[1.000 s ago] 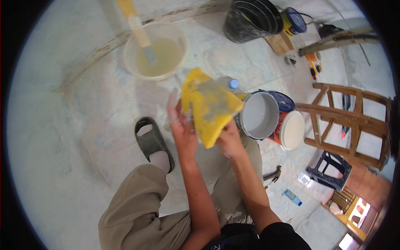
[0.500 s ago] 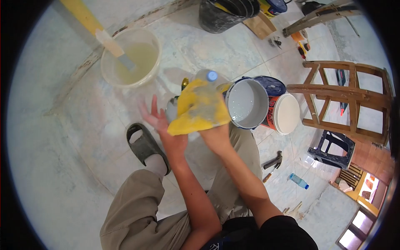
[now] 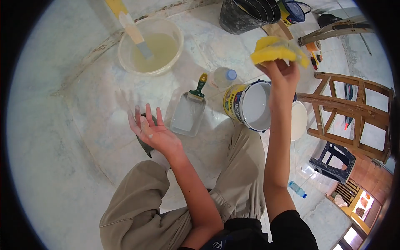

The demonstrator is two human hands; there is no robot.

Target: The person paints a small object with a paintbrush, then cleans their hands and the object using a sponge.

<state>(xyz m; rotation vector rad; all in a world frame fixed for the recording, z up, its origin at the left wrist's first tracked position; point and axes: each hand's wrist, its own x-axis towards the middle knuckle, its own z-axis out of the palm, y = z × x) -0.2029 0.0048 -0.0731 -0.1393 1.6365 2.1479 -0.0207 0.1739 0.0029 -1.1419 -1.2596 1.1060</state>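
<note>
My right hand (image 3: pixel 284 77) grips a yellow cloth (image 3: pixel 277 50) with grey stains, raised above and right of the open paint bucket (image 3: pixel 255 104). Palm up and fingers spread, my left hand (image 3: pixel 154 131) is empty, with a small pale spot on it. To its right a clear tray (image 3: pixel 187 118) holds light grey paint, and a brush (image 3: pixel 199 88) with a green and yellow handle rests at the tray's upper end. A bottle with a blue cap (image 3: pixel 225 77) lies between the brush and the paint bucket.
A tub of cloudy liquid (image 3: pixel 177 54) stands at the upper left, with a yellow-handled tool (image 3: pixel 132 31) over it. A black bucket (image 3: pixel 239 18) is at the top. On the right are a wooden frame (image 3: pixel 333 104), a dark stool (image 3: pixel 329 164) and a water bottle (image 3: pixel 297 189).
My right hand has carried the yellow cloth up and to the right, away from my left hand. My left hand has moved slightly left and down. The tray and brush are now uncovered.
</note>
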